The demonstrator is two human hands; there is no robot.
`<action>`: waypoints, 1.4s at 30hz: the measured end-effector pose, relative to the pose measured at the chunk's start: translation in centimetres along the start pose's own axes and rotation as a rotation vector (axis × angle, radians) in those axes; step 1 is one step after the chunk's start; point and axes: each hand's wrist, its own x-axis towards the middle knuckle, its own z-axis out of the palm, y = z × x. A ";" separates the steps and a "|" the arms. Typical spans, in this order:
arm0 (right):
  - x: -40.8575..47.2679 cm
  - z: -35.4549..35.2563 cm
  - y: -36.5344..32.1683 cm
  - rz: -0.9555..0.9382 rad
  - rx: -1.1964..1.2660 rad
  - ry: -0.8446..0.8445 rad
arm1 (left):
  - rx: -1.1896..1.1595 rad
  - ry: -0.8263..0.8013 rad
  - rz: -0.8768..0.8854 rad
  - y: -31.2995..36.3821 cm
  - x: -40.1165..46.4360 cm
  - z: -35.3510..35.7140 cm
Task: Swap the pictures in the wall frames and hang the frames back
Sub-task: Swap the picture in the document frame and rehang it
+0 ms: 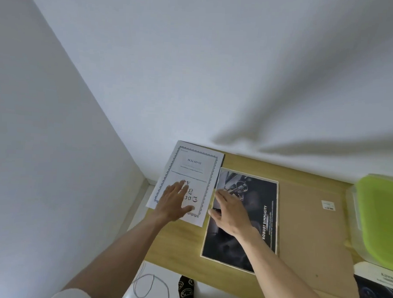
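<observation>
White wall behind wood desk (180, 245); L hand (174, 203) flat on certificate (190, 171), R hand (230, 212) flat on poster (256, 207).

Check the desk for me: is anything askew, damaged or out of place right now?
Nothing looks damaged or spilled. The white certificate sheet, under the left hand, lies skewed, its near-left corner hanging past the desk edge. The dark poster frame, under the right hand, sits slightly angled too.
</observation>
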 end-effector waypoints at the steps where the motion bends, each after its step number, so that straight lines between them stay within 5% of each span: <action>1: 0.4 0.8 -0.7 -0.017 -0.027 -0.033 | 0.013 -0.024 0.024 -1.0 -0.3 0.3; 8: 1.3 3.3 -2.5 0.018 -0.081 -0.137 | 0.075 -0.128 0.069 -4.2 -1.0 1.6; 13: 1.2 2.8 -1.8 0.061 0.009 0.007 | 0.102 -0.079 0.127 -2.5 -0.8 0.6; 16: 0.8 1.9 -0.2 0.291 -0.029 0.121 | 0.046 0.005 0.194 0.1 -0.3 0.5; 21: -1.4 0.7 3.2 0.740 -0.013 -0.085 | 0.065 -0.092 0.298 6.2 0.9 1.7; 26: -2.3 0.9 3.7 0.744 0.016 -0.123 | 0.181 -0.255 0.227 8.4 1.6 3.7; 38: -3.0 -1.4 3.5 0.758 0.229 0.104 | -0.054 -0.129 0.110 9.7 0.8 3.3; 42: -3.7 -1.4 4.0 0.837 0.084 0.083 | -0.131 -0.076 0.063 10.0 0.8 3.2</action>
